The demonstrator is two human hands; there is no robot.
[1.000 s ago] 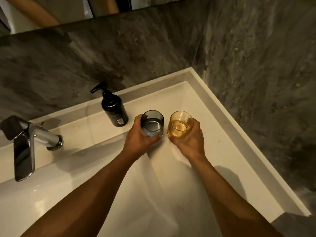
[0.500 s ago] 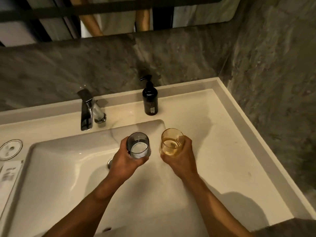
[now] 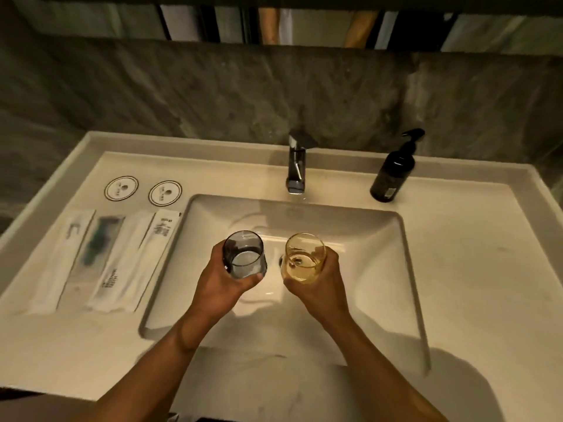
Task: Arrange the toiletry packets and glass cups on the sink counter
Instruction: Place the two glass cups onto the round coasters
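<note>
Smoky grey glass fills the left hand [image 3: 224, 284], whose fingers are wrapped shut around the grey cup [image 3: 244, 257], while the right hand [image 3: 316, 283] is closed the same way around the amber cup [image 3: 304, 257]; both cups are upright, mouths up, side by side but not touching, held in the air over the sink basin [image 3: 365, 239] rather than resting on anything. The relation that matters for the next move is leftward and away from the body: two round paper coasters [image 3: 121, 188] lie on the left part of the surface [image 3: 475, 269], near its back edge, well apart from the hands. My judgement is that the cups belong there, and the left hand with the grey cup is the nearer one, so the right hand would have to travel farther across the basin. Just in front of the coasters lies a row of long toiletry packets [image 3: 122, 263], side by side, their long axes running roughly front to back with a slight slant; they are white or clear-fronted, one showing something teal inside, the print too small to read. A dark pump bottle [image 3: 393, 175] stands at the back right, beside the tap [image 3: 296, 166].
</note>
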